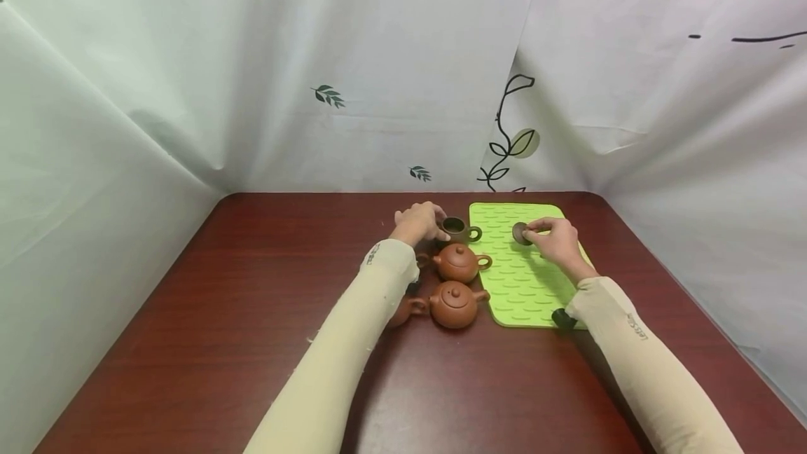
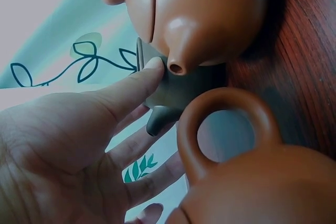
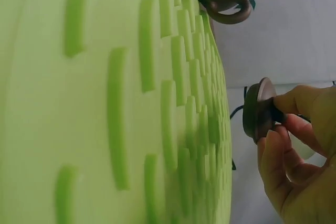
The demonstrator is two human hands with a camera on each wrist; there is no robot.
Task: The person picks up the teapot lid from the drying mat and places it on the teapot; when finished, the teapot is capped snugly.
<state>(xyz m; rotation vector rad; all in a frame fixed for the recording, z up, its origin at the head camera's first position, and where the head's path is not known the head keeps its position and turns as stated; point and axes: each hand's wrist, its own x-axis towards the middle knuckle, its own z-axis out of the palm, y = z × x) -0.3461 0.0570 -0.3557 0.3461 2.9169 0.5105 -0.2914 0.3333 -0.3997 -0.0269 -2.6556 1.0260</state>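
A dark brown teapot (image 1: 455, 230) stands lidless at the back, its loop handle pointing right. My left hand (image 1: 421, 223) holds it at its left side; in the left wrist view the thumb lies on the dark body (image 2: 191, 85) and fingers reach around the far side near the spout. Over the green mat, my right hand (image 1: 556, 240) pinches a round dark lid (image 1: 520, 233) by its top between thumb and fingers. The right wrist view shows the lid (image 3: 258, 109) tilted on edge and apart from the mat.
Two reddish-brown lidded teapots, one behind (image 1: 459, 265) and one in front (image 1: 453, 307), stand nearer than the dark one. Another (image 1: 401, 312) is partly hidden by the left sleeve. The ribbed green mat (image 1: 523, 289) lies to their right on the dark red table (image 1: 252, 314).
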